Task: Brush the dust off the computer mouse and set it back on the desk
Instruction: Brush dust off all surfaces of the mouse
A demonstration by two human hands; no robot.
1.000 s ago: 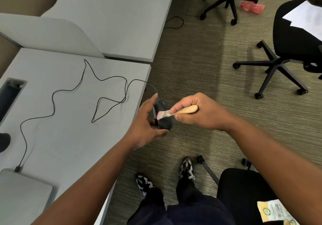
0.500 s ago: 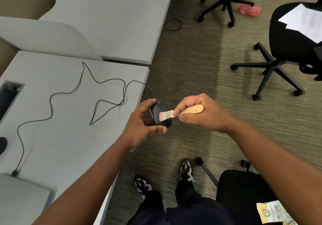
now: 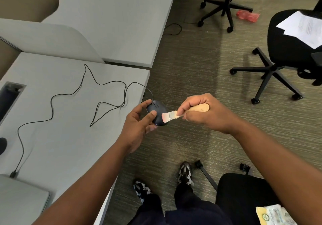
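My left hand (image 3: 137,125) grips a black wired computer mouse (image 3: 157,110) in the air just past the right edge of the grey desk (image 3: 61,137). Thumb and fingers wrap its left side and underside. My right hand (image 3: 207,115) is closed on the wooden handle of a small brush (image 3: 169,116), whose pale bristles touch the mouse's right rear. The mouse's black cable (image 3: 90,89) loops in curves over the desk to a plug near a closed laptop (image 3: 20,200).
A second grey desk (image 3: 113,19) and a divider panel (image 3: 45,40) lie beyond. Black office chairs (image 3: 282,50) stand on the carpet at right, one bearing papers. Another chair seat (image 3: 244,195) is beside my legs. A cable slot (image 3: 10,94) opens at the desk's left.
The mouse has turned in my left hand so its top faces up, and my left thumb now lies over it. The brush has slid to the mouse's right rear edge.
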